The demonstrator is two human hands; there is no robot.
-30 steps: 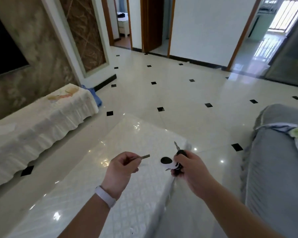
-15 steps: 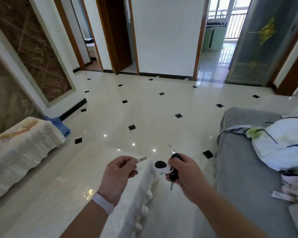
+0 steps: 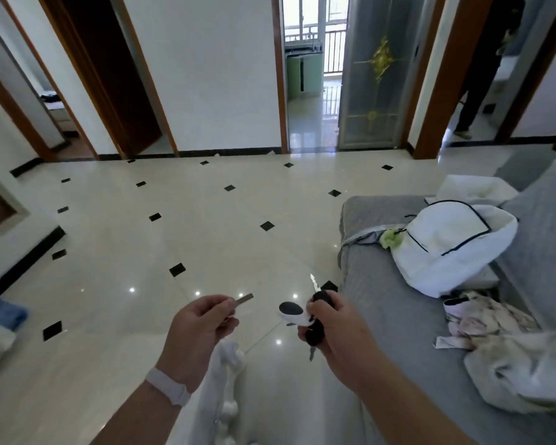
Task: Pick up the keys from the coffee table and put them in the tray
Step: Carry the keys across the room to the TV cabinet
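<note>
My left hand (image 3: 201, 329) is closed around a single key (image 3: 244, 298); only its silver blade sticks out to the right. My right hand (image 3: 331, 326) grips a bunch of keys (image 3: 316, 319) with a black fob, a white tag with a black oval and a blade pointing up. Both hands hover in front of me at about the same height, a short gap apart, above the corner of the coffee table (image 3: 225, 380) with its white cover. No tray is in view.
A grey sofa (image 3: 398, 332) fills the right side, with a white backpack (image 3: 446, 242) and crumpled cloths on it. Glossy tiled floor (image 3: 206, 236) stretches ahead to several doorways. A person (image 3: 482, 69) stands in the far right doorway. A blue cloth (image 3: 0, 311) lies at far left.
The view has swung right and up: the coffee table and white bench slid out to the lower left, the sofa and doorways came in. Both hands keep their keys.
</note>
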